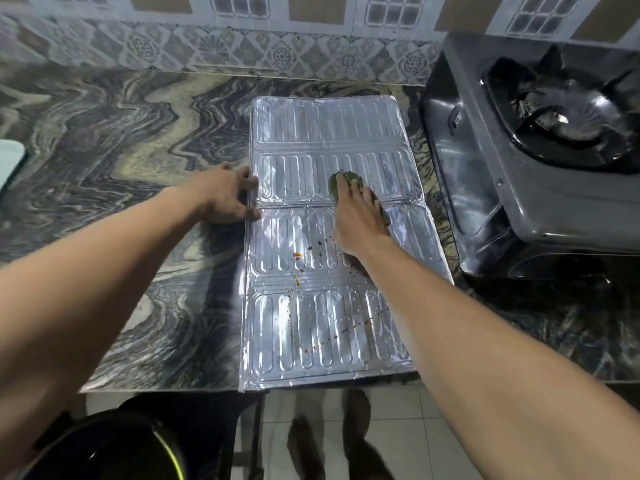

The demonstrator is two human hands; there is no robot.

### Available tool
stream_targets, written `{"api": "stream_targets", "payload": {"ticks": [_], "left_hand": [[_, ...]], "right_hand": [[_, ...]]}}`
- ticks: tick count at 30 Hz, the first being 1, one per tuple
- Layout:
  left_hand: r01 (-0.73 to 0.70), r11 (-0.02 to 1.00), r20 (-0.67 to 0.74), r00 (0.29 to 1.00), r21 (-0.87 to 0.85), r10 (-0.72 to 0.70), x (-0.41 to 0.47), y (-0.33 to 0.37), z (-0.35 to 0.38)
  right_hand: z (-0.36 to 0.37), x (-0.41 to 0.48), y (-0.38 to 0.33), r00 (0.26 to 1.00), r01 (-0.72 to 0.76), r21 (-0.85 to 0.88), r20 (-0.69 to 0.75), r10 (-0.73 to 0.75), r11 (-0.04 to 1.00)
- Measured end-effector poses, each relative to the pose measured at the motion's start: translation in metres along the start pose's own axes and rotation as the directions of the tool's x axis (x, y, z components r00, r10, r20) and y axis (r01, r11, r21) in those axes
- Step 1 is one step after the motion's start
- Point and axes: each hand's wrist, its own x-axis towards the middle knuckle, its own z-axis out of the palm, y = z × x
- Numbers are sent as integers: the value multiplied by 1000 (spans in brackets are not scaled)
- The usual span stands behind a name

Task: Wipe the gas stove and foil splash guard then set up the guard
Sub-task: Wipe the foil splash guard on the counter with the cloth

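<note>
The foil splash guard (pixel 311 140) lies flat on the marble counter, its ribbed panels running from the back wall to the front edge. Red and yellow food specks dot its nearer panels. My right hand (pixel 358 220) presses a green cloth (pixel 341 180) flat onto the guard's middle, fingers over the cloth. My left hand (pixel 225 195) holds the guard's left edge at the middle fold, fingers curled on the rim. The grey gas stove (pixel 485 174) stands to the right of the guard, its black burner at the far right.
The marble counter (pixel 121 150) stretches to the left of the guard. A pale object (pixel 10 161) sits at the far left edge. A patterned tile wall runs along the back. A dark round container (pixel 104 448) stands on the floor below the counter's front edge.
</note>
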Motion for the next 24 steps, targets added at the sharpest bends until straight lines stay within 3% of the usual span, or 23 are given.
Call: {"api": "stream_targets", "payload": {"ticks": [6,11,24], "left_hand": [[-15,990,-42,999,140,21,-3,3,11],[26,998,1,1000,63,-26,-5,5,14],[90,996,52,995,-12,-89,-9,21,7]], "right_hand": [[1,-6,-11,997,78,-41,31,-77,996],[12,-24,-38,981,192,56,20,-194,980],[11,-58,-27,942,293,30,161,-294,956]]}}
